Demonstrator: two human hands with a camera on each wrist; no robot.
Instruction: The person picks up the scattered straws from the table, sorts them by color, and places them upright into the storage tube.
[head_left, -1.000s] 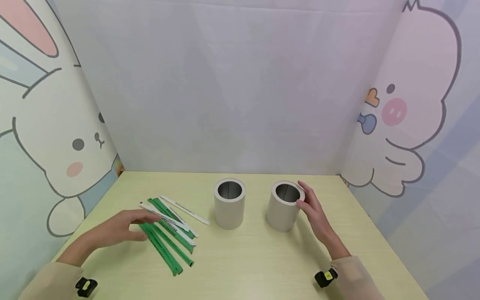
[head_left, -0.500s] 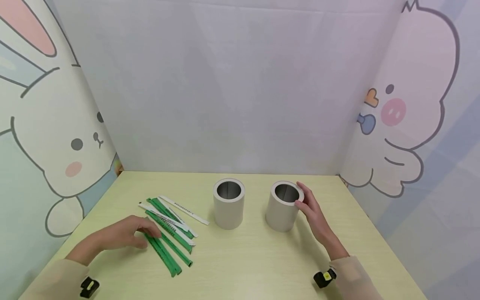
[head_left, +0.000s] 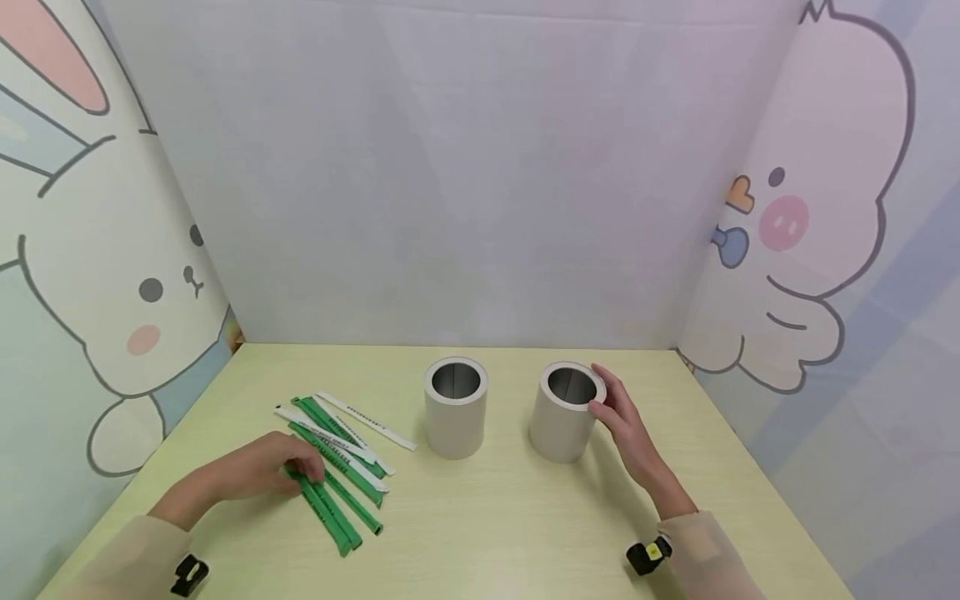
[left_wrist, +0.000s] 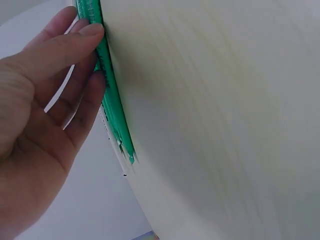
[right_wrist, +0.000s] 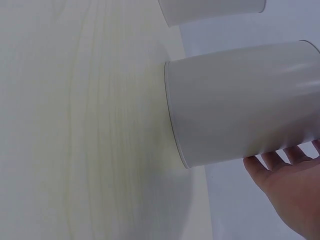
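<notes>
My left hand [head_left: 266, 471] is low over the left side of the table. Its thumb and fingers pinch a slim green stick packet [left_wrist: 115, 112], one of a pair lying side by side at the near edge of a loose heap. More green packets [head_left: 352, 500] and several white printed ones [head_left: 367, 419] lie crossed beside the hand. To the right, a white cylindrical holder [head_left: 561, 433] with a dark hollow inside stands upright. My right hand [head_left: 630, 429] rests its fingertips and thumb against this holder's right side near the rim, the palm away from it.
A matching white holder [head_left: 454, 429] stands upright between the heap and the touched one. The pale wood-grain table [head_left: 480, 542] ends at a light cloth backdrop [head_left: 450, 183]. Cartoon-printed cloths flank both sides.
My left hand has come down and slightly right onto the near green packets, and its fingers have closed into a pinch. The right hand and both holders stay put.
</notes>
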